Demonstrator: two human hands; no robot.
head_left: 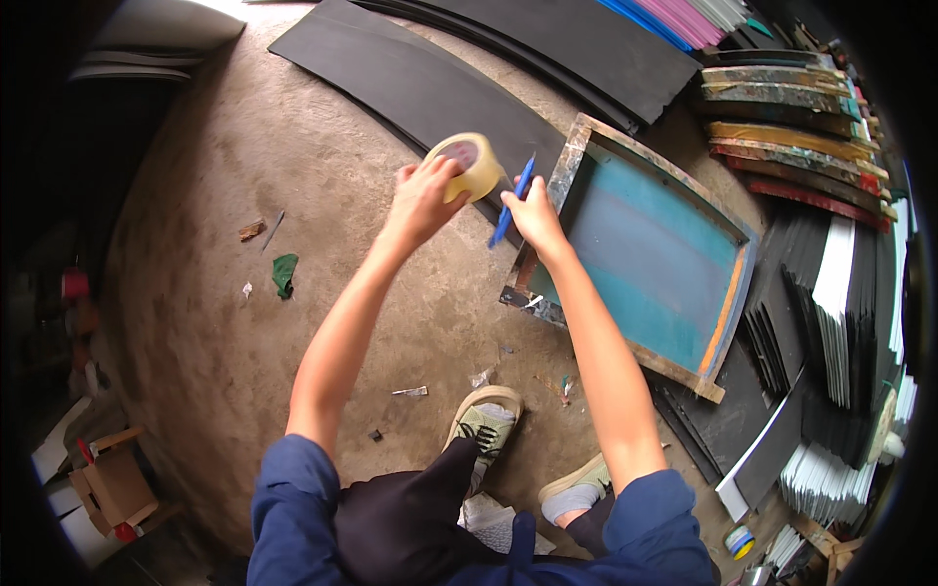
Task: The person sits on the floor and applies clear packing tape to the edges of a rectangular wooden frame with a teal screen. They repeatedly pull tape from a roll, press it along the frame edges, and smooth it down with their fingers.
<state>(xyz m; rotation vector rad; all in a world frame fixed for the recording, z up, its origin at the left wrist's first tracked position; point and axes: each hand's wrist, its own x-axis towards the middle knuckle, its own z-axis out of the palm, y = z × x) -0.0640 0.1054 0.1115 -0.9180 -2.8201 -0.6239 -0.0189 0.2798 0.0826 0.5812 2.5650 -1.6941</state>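
Observation:
My left hand (422,200) is closed around a roll of yellowish clear packing tape (483,179), with fingers reaching into its core. Close to its right, my right hand (534,217) grips a slim blue pen (504,224), held slantwise. A short strip of tape seems to stretch from the roll toward my right fingers, though it is blurred. Both hands are above the floor, beside a wooden screen-printing frame (674,177) with teal mesh. That frame lies tilted to the right of my right forearm, partly over black sheets.
Long black sheets (430,73) lie stacked at the far side. Paint-stained frames (787,127) are piled at the right, above bundles of black and white sheets (835,313). A cardboard box (117,483) stands lower left. Scraps, including a green piece (283,274), litter the concrete floor (215,361).

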